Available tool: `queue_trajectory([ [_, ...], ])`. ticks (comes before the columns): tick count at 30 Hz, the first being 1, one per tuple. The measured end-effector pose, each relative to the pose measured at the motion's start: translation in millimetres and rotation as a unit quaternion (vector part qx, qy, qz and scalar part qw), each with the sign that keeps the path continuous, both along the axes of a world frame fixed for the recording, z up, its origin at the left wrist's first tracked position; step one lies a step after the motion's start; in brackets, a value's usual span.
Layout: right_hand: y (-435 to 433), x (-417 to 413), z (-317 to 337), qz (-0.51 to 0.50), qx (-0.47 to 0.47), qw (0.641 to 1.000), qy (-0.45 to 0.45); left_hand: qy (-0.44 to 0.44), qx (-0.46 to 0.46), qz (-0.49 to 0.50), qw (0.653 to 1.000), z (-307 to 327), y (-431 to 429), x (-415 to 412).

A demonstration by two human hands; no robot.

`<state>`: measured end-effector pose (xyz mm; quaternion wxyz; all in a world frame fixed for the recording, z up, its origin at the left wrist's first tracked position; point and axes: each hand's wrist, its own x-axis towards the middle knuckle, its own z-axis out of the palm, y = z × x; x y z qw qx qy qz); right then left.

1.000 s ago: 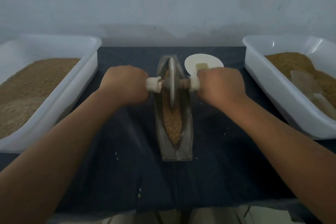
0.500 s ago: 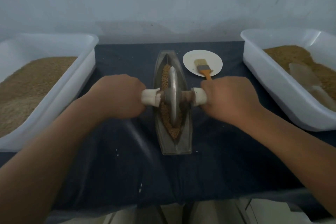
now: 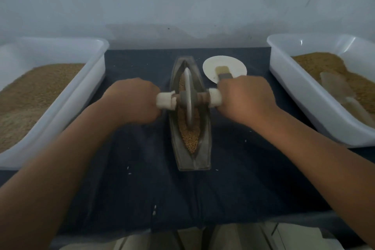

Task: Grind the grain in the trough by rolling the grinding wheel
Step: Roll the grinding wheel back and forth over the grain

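Grinding wheel [image 3: 188,97] upright on edge in trough [image 3: 190,160], disc standing slightly beyond mid-length of trough, rim sunk in grain [image 3: 190,138]. Long axis of trough running straight away from the body; axle crossing it at right angles, so rolling travel lies along trough, toward or away from the body. Visible grain heaped mainly in near half of trough, on the body side of wheel; judged next pass should draw wheel back over it. Left hand [image 3: 133,101] clenched round left axle handle just left of trough; right hand [image 3: 246,100] clenched round right handle just right of trough. Both grips level and about equally far from wheel, neither nearer. Plate [image 3: 213,65] with brush [image 3: 223,72] right of trough's far end. Dark-clothed desk [image 3: 142,189] beneath. Grain-filled white tubs well left [image 3: 67,95] and right [image 3: 294,87] of trough.
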<state>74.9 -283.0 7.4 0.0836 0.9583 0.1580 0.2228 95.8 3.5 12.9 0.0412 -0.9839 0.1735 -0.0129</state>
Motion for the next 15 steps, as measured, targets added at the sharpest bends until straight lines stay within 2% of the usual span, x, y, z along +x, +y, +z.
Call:
queue_trajectory([
  [5,-15,-31,-12,-0.002,-0.007,1.0,0.02,-0.03,0.036,-0.042,0.998,-1,6,-23],
  [10,4,30,-5,-0.04,0.011,0.999,-0.018,-0.111,0.027,0.035,0.993,-4,-11,32],
  [15,18,58,13,-0.041,-0.005,0.999,0.003,-0.071,-0.018,0.07,0.995,-4,-10,51],
])
